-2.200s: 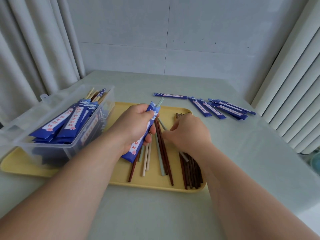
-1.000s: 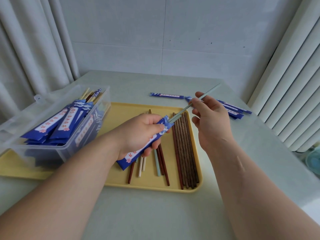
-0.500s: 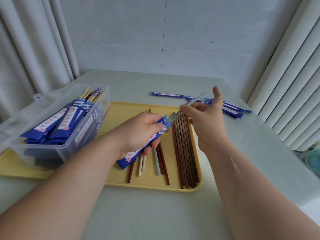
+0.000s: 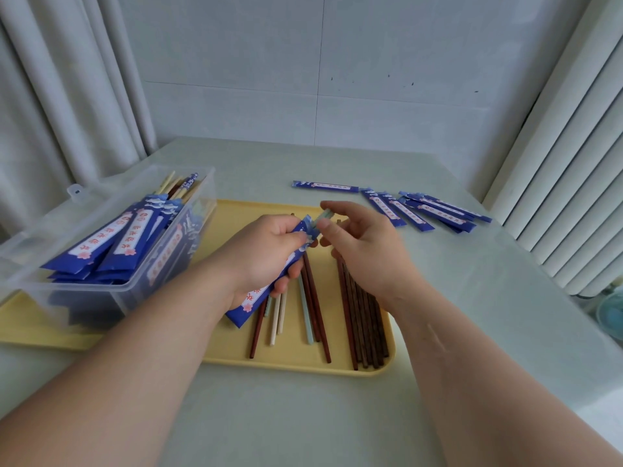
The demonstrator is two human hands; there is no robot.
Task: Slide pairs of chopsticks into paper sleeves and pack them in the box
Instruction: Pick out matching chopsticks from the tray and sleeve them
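Blue paper sleeve (image 4: 251, 299) sat gripped in our left hand (image 4: 266, 254), its long axis running near-left to far-right. At its mouth our right hand (image 4: 364, 254) pinched what looked like pale green chopstick ends (image 4: 323, 216), nearly home. We had the clear box (image 4: 87, 306) at left on the yellow tray (image 4: 296, 364). The grey table (image 4: 303, 416) met a white wall and curtains.

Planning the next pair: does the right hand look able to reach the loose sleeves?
Likely yes: only bare table lies between the right hand and the loose sleeves, though it pinches a chopstick.
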